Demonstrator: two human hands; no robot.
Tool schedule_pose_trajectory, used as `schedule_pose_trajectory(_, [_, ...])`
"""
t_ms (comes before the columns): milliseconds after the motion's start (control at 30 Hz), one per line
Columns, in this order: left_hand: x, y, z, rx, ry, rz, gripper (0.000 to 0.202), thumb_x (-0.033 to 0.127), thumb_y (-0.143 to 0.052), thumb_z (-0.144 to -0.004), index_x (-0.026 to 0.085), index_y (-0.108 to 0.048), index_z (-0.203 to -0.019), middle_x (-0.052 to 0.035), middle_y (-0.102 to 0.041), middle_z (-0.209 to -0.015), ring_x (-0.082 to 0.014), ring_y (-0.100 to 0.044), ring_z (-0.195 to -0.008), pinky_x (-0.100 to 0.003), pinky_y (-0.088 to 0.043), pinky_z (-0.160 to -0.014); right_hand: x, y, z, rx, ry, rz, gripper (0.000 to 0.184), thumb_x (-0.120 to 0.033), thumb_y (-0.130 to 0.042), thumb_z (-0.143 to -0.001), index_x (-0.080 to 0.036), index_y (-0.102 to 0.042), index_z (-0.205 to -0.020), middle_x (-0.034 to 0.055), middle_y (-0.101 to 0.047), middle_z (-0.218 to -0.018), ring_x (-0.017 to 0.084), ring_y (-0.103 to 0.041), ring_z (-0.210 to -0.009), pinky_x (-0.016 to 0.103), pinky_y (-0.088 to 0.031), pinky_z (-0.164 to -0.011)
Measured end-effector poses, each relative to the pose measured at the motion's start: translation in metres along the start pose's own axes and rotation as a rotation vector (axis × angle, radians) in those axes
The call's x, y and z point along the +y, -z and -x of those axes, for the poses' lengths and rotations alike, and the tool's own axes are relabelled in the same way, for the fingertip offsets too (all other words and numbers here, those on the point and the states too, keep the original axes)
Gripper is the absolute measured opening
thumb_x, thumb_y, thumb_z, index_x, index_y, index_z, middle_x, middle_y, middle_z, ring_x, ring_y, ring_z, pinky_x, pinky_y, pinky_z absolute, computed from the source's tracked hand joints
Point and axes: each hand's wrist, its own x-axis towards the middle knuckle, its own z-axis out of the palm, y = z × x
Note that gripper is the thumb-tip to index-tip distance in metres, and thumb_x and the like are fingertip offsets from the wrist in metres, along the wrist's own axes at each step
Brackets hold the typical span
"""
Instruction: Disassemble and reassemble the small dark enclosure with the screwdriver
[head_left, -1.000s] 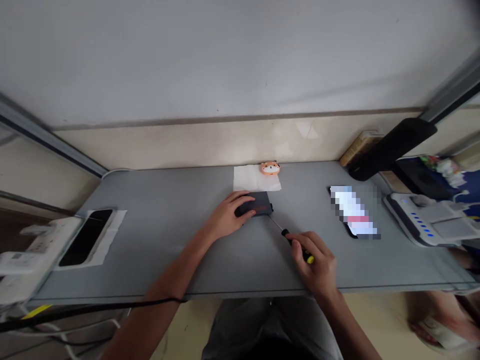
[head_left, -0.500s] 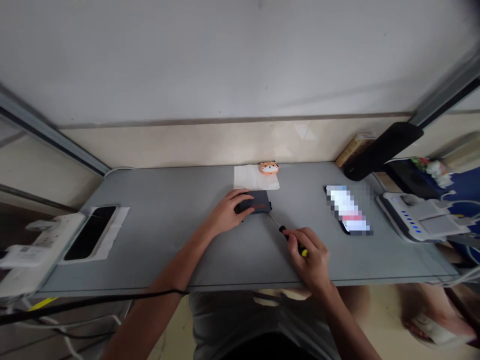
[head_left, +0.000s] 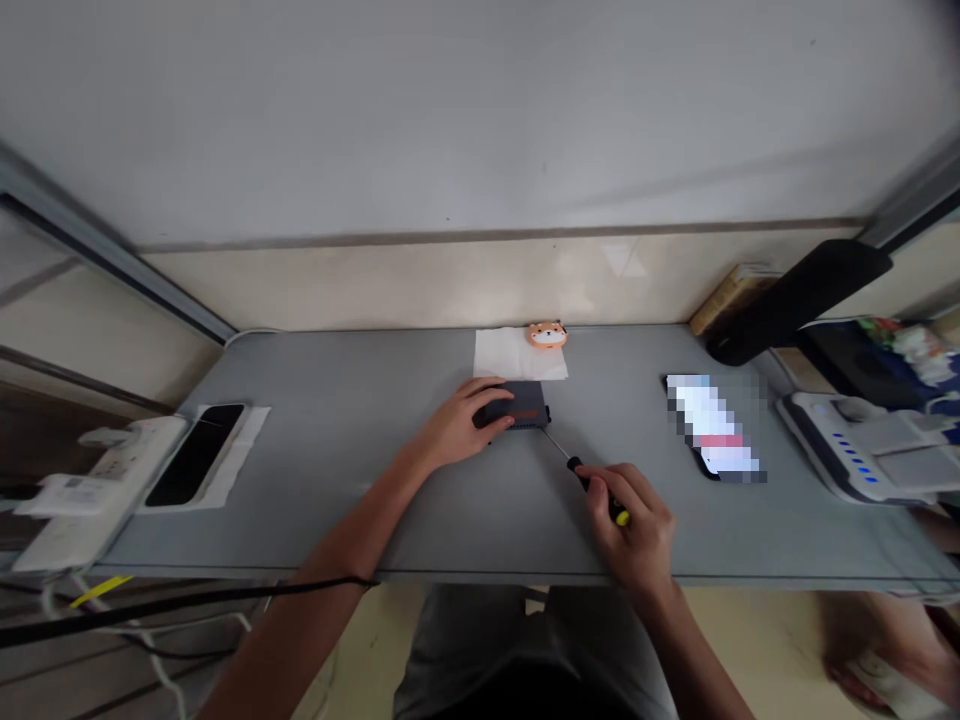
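Observation:
My left hand (head_left: 469, 422) is closed around the left end of a small dark grey box (head_left: 529, 402) with reddish lettering and a row of small holes along its near side. The box lies flat on the grey table (head_left: 337, 400). In my right hand (head_left: 636, 515) is a screwdriver (head_left: 577, 468) with a black and yellow handle, gripped between thumb and fingers. Its thin metal shaft slants up and left, and the tip meets the near right corner of the box. What exactly the tip touches there is too small to make out.
Behind the box lies a white tissue (head_left: 501, 352) with an orange animal-faced case (head_left: 547, 335). A lit phone (head_left: 712, 425), a power strip (head_left: 862, 450) and a black cylinder (head_left: 799, 300) stand right. Leftward are a dark phone (head_left: 196, 455) and a white power strip (head_left: 97, 500).
The view has shifted slightly, so the table things appear a little displaced. Both hands keep their holds, and the screwdriver tip stays at the same corner of the box.

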Motion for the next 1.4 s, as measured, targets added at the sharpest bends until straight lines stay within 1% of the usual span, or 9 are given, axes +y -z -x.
schedule_pose_trajectory(267, [-0.001,0.0,0.001,-0.028,0.026,0.008,0.027,0.035,-0.061,-0.099,0.025,-0.067,-0.123,-0.0093,-0.063,-0.138,-0.0251,-0.059,-0.131,-0.047,-0.05,-0.113,0.004,-0.002,0.002,-0.023,0.005,-0.023,0.024,-0.008,-0.054,-0.095,-0.022,-0.074,-0.094,0.0025,-0.072,-0.078,0.013,-0.067,-0.066,0.024,-0.057,-0.063])
schedule_pose_trajectory(467, [-0.004,-0.001,0.0,-0.048,0.015,0.004,0.031,0.027,-0.043,-0.104,0.025,-0.065,-0.125,-0.0091,-0.062,-0.139,-0.0233,-0.057,-0.133,-0.047,-0.047,-0.116,-0.002,-0.005,-0.004,-0.349,0.27,-0.082,0.018,-0.026,-0.055,-0.102,-0.02,-0.072,-0.103,0.0059,-0.074,-0.084,0.016,-0.07,-0.071,0.026,-0.057,-0.062])
schedule_pose_trajectory(633, [-0.003,-0.001,-0.001,-0.031,-0.001,-0.014,0.032,0.025,-0.04,-0.104,0.025,-0.066,-0.123,-0.0087,-0.063,-0.137,-0.0229,-0.058,-0.131,-0.048,-0.048,-0.114,-0.002,-0.004,-0.006,-0.416,0.317,-0.028,0.024,-0.033,-0.05,-0.104,-0.02,-0.071,-0.105,0.007,-0.076,-0.087,0.016,-0.071,-0.072,0.027,-0.058,-0.065])
schedule_pose_trajectory(800, [0.005,0.004,-0.001,-0.001,-0.098,-0.076,0.025,0.027,-0.047,-0.103,0.023,-0.07,-0.111,-0.0111,-0.061,-0.136,-0.0253,-0.058,-0.129,-0.047,-0.049,-0.112,0.0,-0.001,-0.003,-0.217,0.175,-0.078,0.018,-0.022,-0.052,-0.101,-0.021,-0.07,-0.103,0.0054,-0.075,-0.085,0.015,-0.071,-0.07,0.025,-0.055,-0.062])
schedule_pose_trajectory(900, [0.013,0.012,-0.001,-0.018,-0.157,-0.133,0.019,0.026,-0.052,-0.1,0.022,-0.071,-0.098,-0.0111,-0.063,-0.129,-0.0253,-0.061,-0.122,-0.044,-0.05,-0.107,0.001,0.0,-0.002,-0.066,-0.037,-0.107,0.021,-0.018,-0.051,-0.099,-0.021,-0.071,-0.094,0.0035,-0.073,-0.078,0.014,-0.067,-0.064,0.024,-0.052,-0.059])
schedule_pose_trajectory(1000, [0.022,0.026,0.001,-0.024,-0.167,-0.25,0.022,0.023,-0.05,-0.099,0.021,-0.07,-0.09,-0.0096,-0.066,-0.109,-0.0228,-0.065,-0.104,-0.04,-0.053,-0.095,0.002,0.0,-0.002,0.008,-0.265,-0.11,0.025,-0.024,-0.051,-0.1,-0.021,-0.072,-0.085,0.0036,-0.072,-0.074,0.016,-0.067,-0.065,0.026,-0.052,-0.06])
schedule_pose_trajectory(1067, [0.027,0.034,0.005,-0.063,-0.171,-0.354,0.024,0.021,-0.049,-0.099,0.022,-0.07,-0.089,-0.0068,-0.065,-0.092,-0.0215,-0.065,-0.091,-0.038,-0.053,-0.088,0.004,0.0,-0.003,0.009,-0.36,-0.124,0.026,-0.029,-0.054,-0.099,-0.021,-0.073,-0.083,0.0043,-0.073,-0.076,0.017,-0.068,-0.068,0.026,-0.053,-0.062])
schedule_pose_trajectory(1167, [0.028,0.039,0.017,-0.155,-0.201,-0.404,0.023,0.022,-0.049,-0.1,0.023,-0.072,-0.095,-0.0042,-0.066,-0.084,-0.0197,-0.065,-0.08,-0.034,-0.051,-0.081,0.005,0.001,-0.002,-0.028,-0.398,-0.158,0.023,-0.032,-0.058,-0.097,-0.021,-0.072,-0.083,0.0046,-0.074,-0.077,0.017,-0.07,-0.07,0.026,-0.055,-0.065])
schedule_pose_trajectory(1400, [0.007,0.02,0.043,-0.158,-0.217,-0.386,0.031,0.032,-0.043,-0.108,0.024,-0.073,-0.108,-0.004,-0.07,-0.085,-0.0183,-0.068,-0.079,-0.031,-0.053,-0.08,0.01,-0.004,0.006,-0.172,-0.36,-0.182,0.02,-0.035,-0.062,-0.094,-0.021,-0.073,-0.103,0.0059,-0.079,-0.089,0.021,-0.076,-0.077,0.03,-0.061,-0.07])
